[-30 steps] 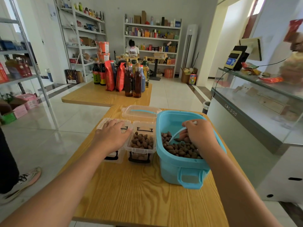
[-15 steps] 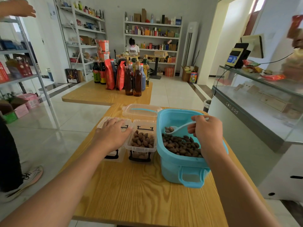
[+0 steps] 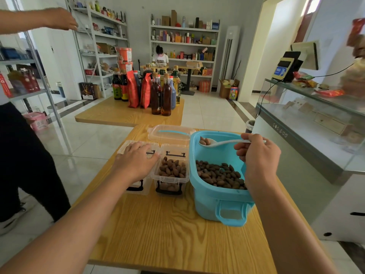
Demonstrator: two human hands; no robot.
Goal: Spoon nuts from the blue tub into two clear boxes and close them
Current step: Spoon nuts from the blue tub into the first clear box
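Right hand (image 3: 256,155) grips white plastic spoon (image 3: 215,142), nuts aboard, above blue plastic tub (image 3: 221,202). Left hand (image 3: 136,162) lies flat, fingers relaxed, on clear lidded box (image 3: 136,186) left of tub.

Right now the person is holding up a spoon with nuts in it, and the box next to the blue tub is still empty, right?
Not quite. The head view shows the right hand holding up the spoon with nuts in it, but the clear box beside the blue tub is not empty: it already holds plenty of nuts.
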